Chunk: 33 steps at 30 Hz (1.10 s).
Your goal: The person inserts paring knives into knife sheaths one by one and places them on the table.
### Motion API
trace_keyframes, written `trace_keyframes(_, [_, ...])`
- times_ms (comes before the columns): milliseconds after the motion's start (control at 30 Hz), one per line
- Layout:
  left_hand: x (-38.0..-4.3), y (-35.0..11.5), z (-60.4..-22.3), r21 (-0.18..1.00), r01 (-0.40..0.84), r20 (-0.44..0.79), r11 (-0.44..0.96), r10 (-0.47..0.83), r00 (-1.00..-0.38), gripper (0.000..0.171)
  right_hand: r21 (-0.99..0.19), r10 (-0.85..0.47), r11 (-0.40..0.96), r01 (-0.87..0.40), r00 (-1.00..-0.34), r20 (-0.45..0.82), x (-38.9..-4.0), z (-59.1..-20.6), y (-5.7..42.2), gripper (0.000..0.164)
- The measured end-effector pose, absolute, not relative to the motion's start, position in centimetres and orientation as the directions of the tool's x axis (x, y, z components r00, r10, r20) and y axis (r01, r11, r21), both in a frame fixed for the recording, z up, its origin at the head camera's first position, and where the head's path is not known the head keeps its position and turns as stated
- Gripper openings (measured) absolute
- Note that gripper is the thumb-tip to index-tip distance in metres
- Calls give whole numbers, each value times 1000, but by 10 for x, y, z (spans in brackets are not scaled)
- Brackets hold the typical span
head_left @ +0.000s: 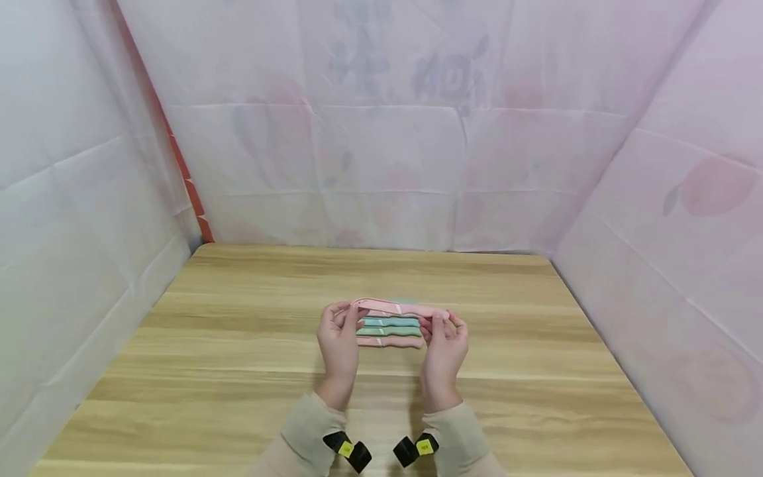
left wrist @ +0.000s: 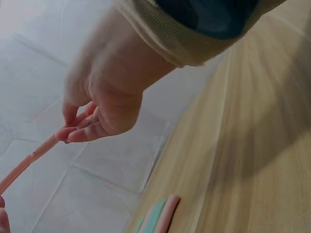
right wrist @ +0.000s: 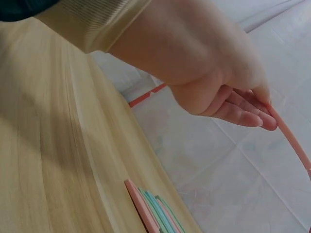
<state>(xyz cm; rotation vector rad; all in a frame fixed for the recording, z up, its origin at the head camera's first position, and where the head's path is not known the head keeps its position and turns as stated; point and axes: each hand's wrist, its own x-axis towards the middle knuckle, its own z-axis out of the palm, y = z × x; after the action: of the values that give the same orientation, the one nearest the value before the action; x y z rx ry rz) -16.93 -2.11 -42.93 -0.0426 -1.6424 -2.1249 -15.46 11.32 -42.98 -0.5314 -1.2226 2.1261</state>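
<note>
A pink knife in a matching sheath (head_left: 396, 308) is held level above the table, with a pale band between handle and sheath. My left hand (head_left: 340, 341) pinches its sheathed blade end, my right hand (head_left: 444, 348) the handle end. In the left wrist view the left hand (left wrist: 109, 92) grips one tip of the thin pink knife (left wrist: 30, 158). The right wrist view has the right hand (right wrist: 218, 73) pinching the other end (right wrist: 291, 138). Below lie several similar knives in a row, including a blue one (head_left: 390, 322), a green one (head_left: 390, 332) and a pink one (head_left: 399, 342).
The wood-grain table (head_left: 238, 371) spreads around the row of knives. White sheeting with faint prints (head_left: 387, 152) hangs behind and along both sides. A red strip (head_left: 191, 189) runs up the back left corner. Black straps with yellow labels (head_left: 346, 449) sit at the cuffs.
</note>
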Motion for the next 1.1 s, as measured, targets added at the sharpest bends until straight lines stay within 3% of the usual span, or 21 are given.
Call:
trace_keyframes(133, [-165,-21,-430,922,348,266,-173,-372,-889,16,-891,668,-352,-288,-744,-24,-155,-433,114,25])
trace_keyframes(300, [-166,-29,-437,923,366,299,-120,-376,-877,17,-936,513,-308,-171,-859,-12,-153,-434,118,40])
trace_keyframes(400, [-174,-39,-444,945,318,288,-69,-281,-916,26,-968,365,-248,-38,-929,-57,-161,-428,126,56])
trace_keyframes(533, [-196,-56,-443,981,171,178,90,-70,-982,40,-996,201,41,81,-977,-71,-188,-413,143,64])
trace_keyframes(633, [-217,-66,-444,982,26,14,187,67,-998,49,-952,106,284,111,-991,-83,-211,-405,156,63])
trace_keyframes(733, [-232,-75,-451,965,-95,-127,244,118,-985,53,-889,18,439,132,-990,-138,-226,-409,161,63])
trace_keyframes(900, [-244,-82,-460,916,-143,-199,375,117,-973,52,-791,-52,598,129,-979,-198,-239,-433,165,62])
trace_keyframes(1100, [-249,-79,-468,839,-150,-250,522,126,-960,49,-728,-14,644,235,-948,-319,-243,-459,174,56])
